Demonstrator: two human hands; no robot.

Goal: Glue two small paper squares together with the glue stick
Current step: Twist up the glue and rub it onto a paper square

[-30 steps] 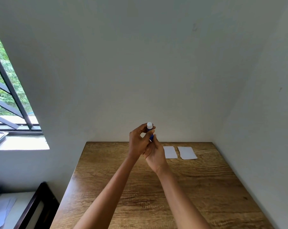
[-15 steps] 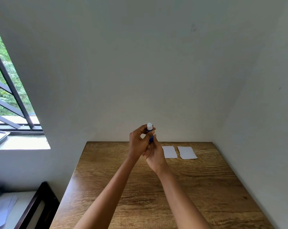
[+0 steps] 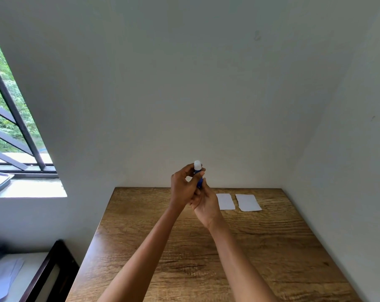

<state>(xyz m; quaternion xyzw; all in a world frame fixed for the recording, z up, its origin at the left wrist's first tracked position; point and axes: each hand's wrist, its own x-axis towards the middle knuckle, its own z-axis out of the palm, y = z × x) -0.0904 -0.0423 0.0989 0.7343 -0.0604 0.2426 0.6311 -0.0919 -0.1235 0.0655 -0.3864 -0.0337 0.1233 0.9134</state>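
Both hands hold a blue glue stick (image 3: 199, 176) upright above the far middle of the wooden table (image 3: 261, 247); its white top pokes out above the fingers. My left hand (image 3: 182, 188) pinches the stick near its top. My right hand (image 3: 205, 203) grips its lower body from below. Two small white paper squares lie flat and apart near the table's far edge, just right of my hands: one paper square (image 3: 225, 201) is closer, the other paper square (image 3: 248, 202) is farther right. Most of the stick is hidden by my fingers.
White walls close in the table at the back and on the right. A barred window (image 3: 12, 118) with a sill is at the left. A dark wooden frame (image 3: 47, 275) stands low beside the table's left edge.
Hands and glue stick stay in nearly the same place; only a slight shift of the fingers around the stick's top. The papers have not moved.
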